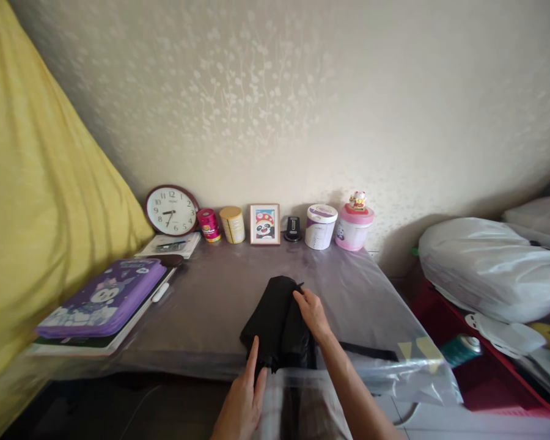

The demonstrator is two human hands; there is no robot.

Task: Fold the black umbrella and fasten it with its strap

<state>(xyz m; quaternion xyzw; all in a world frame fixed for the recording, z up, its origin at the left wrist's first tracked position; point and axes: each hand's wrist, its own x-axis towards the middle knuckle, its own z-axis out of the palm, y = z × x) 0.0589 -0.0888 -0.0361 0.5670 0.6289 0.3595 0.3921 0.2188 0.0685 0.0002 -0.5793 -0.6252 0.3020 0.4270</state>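
A black fabric bag [270, 311], rolled or folded into a thick bundle, lies at the table's near edge, and a black strap [369, 351] trails from it to the right. My left hand [245, 388] is at its near left corner, with the index finger along the side and the thumb apart from it; the bag's corner lies between them. At the far right edge, my right hand [312, 313] grips the fabric with curled fingers. The bag hides some of the fingertips.
Along the wall stand a clock [172, 210], several canisters including a white tub [321, 227], and a picture frame [264, 225]. A purple case [103, 299] lies on books at left. Right of the table sits a red bin [495, 382] with white bags [490, 269].
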